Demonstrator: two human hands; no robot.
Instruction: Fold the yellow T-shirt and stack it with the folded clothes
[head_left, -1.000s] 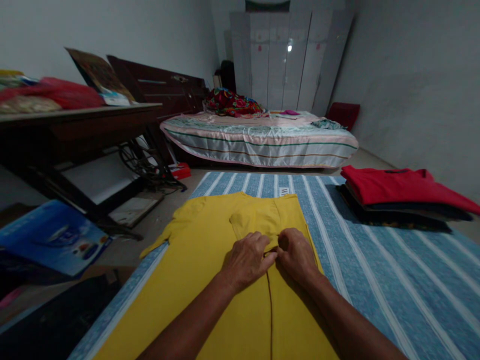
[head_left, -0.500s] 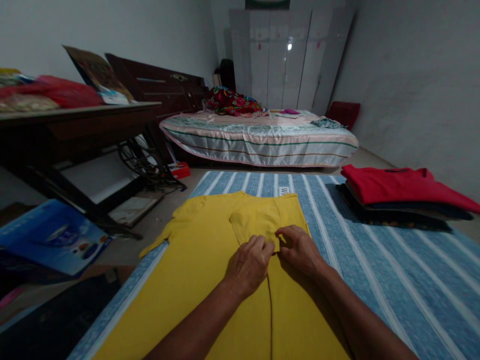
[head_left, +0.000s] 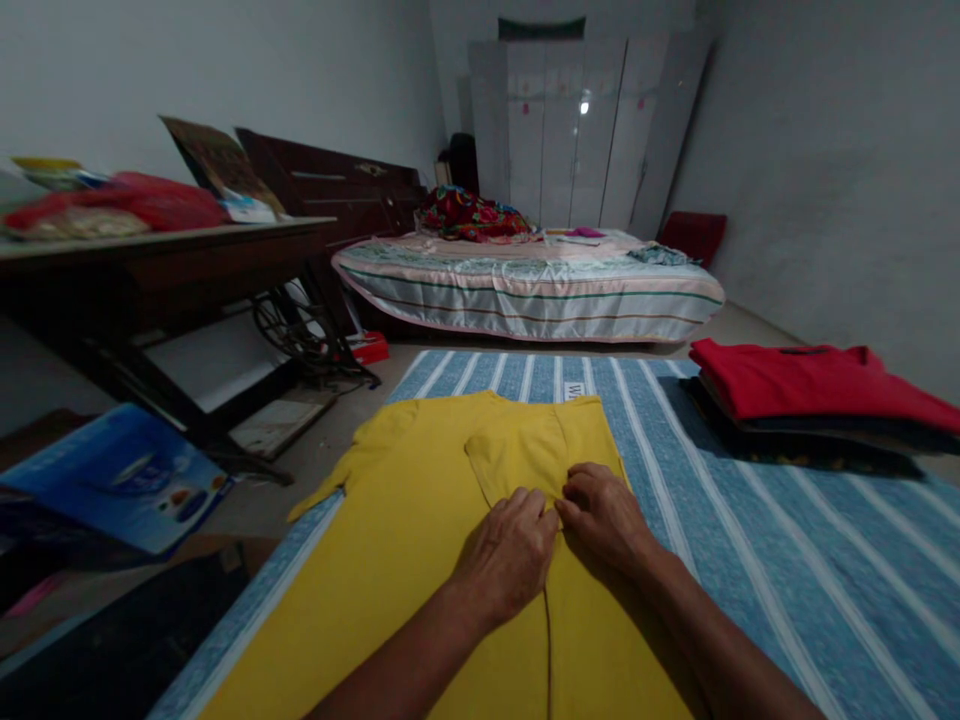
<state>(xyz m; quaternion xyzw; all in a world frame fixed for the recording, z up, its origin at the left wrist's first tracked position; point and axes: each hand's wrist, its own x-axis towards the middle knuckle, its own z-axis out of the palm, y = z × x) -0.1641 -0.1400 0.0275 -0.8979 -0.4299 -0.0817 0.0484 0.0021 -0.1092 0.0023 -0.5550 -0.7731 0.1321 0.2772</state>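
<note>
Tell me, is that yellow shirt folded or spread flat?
Partly folded: on the yellow shirt, one sleeve is turned in over the middle, the other lies spread; left hand and right hand pinch the fold.

Two hands in view, both bare. L hand (head_left: 510,555): broad back, raised knuckles, shortish fingers; nails too dim to read. R hand (head_left: 604,520): similar build, knuckle ridges and creases showing nr wrist. L forearm (head_left: 405,660) & R forearm (head_left: 712,640): bare to frame edge, lean, tapering twd wrists. Low light, so fine surface detail not legible.
</note>
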